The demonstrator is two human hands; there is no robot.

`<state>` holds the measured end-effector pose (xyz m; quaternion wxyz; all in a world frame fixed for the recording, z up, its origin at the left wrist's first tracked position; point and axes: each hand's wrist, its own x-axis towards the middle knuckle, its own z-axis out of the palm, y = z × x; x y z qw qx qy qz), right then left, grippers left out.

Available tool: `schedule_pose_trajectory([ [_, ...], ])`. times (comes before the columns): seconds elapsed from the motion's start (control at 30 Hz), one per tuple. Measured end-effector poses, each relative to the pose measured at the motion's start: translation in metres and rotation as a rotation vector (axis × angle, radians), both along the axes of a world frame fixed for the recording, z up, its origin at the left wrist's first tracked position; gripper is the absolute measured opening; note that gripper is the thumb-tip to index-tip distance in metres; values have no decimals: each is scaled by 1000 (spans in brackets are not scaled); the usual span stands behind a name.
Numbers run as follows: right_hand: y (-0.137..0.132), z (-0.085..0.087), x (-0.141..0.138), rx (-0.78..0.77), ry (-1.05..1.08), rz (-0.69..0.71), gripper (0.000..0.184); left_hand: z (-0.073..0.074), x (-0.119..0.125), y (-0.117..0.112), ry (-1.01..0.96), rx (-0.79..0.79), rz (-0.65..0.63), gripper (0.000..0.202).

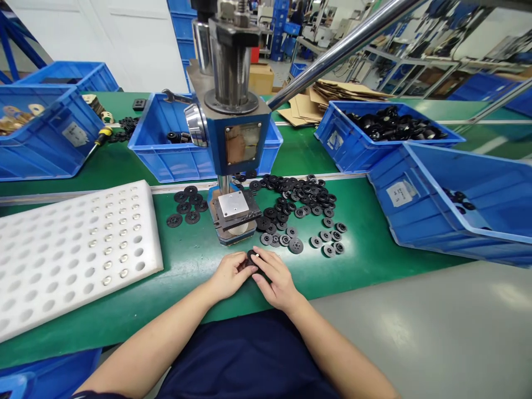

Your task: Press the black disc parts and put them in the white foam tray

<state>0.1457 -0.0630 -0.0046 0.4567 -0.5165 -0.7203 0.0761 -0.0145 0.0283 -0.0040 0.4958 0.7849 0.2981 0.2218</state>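
Note:
Just in front of the press, my left hand (228, 275) is closed on a small black disc (250, 256), pinching it from the left side. My right hand (277, 277) is closed about the right side of the same disc. A small pale, shiny piece (257, 255) shows at my right fingertips; whether it sits in the disc or is held above it I cannot tell. Directly ahead stands the arbor press (241, 138), with a silver plate (234, 204) on its base. Many loose black wheels (296, 245) lie to the right of the base, and several flat black discs (192, 216) lie to its left.
A white foam tray (152, 244) with shiny round parts in some holes lies at left. Blue bins stand around: one with black parts (344, 152), one tilted at right (399, 221), one behind the press (166, 163). A screwdriver (103, 134) leans by the left bin (54, 149).

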Motion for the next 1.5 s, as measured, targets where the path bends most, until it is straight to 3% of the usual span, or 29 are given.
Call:
schedule_pose_trajectory([
  [0.13,-1,25,2,76,-46,-41,45,1,0,0,-25,-76,33,22],
  [0.2,-4,40,12,123,-90,-188,39,1,0,0,-36,-128,59,22],
  [0.27,-9,45,32,156,-146,-425,29,1,2,0,-46,-173,79,21],
  [0.37,-23,30,75,105,-254,-742,22,0,3,-1,-63,-210,96,20],
  [0.47,-40,-1,109,-53,-355,-854,30,2,4,-1,-95,-252,101,21],
  [0.53,-50,-18,117,-99,-358,-819,31,4,4,-2,-125,-286,91,21],
  [0.63,-58,-29,100,-127,-239,-687,26,6,4,-2,-147,-314,79,21],
  [0.8,-43,-21,45,-282,71,-437,24,1,5,-1,-133,-348,120,22],
  [0.93,-21,-10,22,-223,4,-279,22,-2,5,-1,-165,-383,149,23],
  [1.07,-16,-5,21,-196,-93,-304,22,-3,5,-1,-167,-402,141,22],
  [1.2,-23,-12,24,-206,-173,-350,36,-1,6,-1,-161,-432,123,22],
  [1.3,-25,-17,24,-225,-215,-370,36,3,6,-1,-147,-429,143,25],
  [1.5,-23,-14,18,-259,-232,-391,47,5,6,0,-147,-405,135,26],
])
